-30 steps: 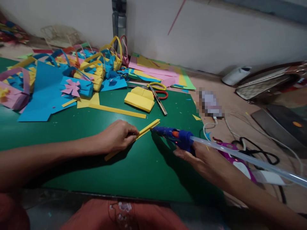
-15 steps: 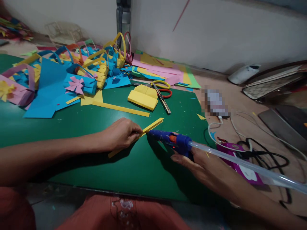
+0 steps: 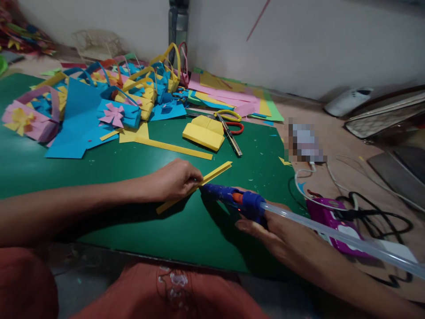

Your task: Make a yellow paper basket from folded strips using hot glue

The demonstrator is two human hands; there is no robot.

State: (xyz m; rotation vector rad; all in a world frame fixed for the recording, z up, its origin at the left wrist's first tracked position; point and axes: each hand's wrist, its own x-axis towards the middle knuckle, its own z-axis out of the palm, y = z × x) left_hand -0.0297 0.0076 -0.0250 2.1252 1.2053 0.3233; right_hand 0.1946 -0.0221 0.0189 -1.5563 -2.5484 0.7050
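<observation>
My left hand (image 3: pixel 179 179) pinches a folded yellow paper strip (image 3: pixel 217 172) at about its middle, just above the green board (image 3: pixel 126 235). In my right hand (image 3: pixel 265 230) is a blue glue gun (image 3: pixel 229 197), with a long clear glue stick (image 3: pixel 308 226) running out of its back. The gun's nozzle points left and meets the strip, or nearly so, beside my left fingertips. Beyond my hands lie a flat yellow strip (image 3: pixel 175 147) and a folded yellow paper piece (image 3: pixel 204 134).
Scissors (image 3: pixel 232 122) and a utility knife (image 3: pixel 231 138) lie behind the folded piece. Several paper baskets (image 3: pixel 40 117) and blue sheets (image 3: pixel 75 119) crowd the back left. At right are a phone (image 3: pixel 305 141), cables and a purple power strip (image 3: pixel 328 221).
The view has shifted slightly, so most things sit a little further right. The nozzle has slid down along the yellow strip, closer to my left fingertips. Both hands keep their holds.
</observation>
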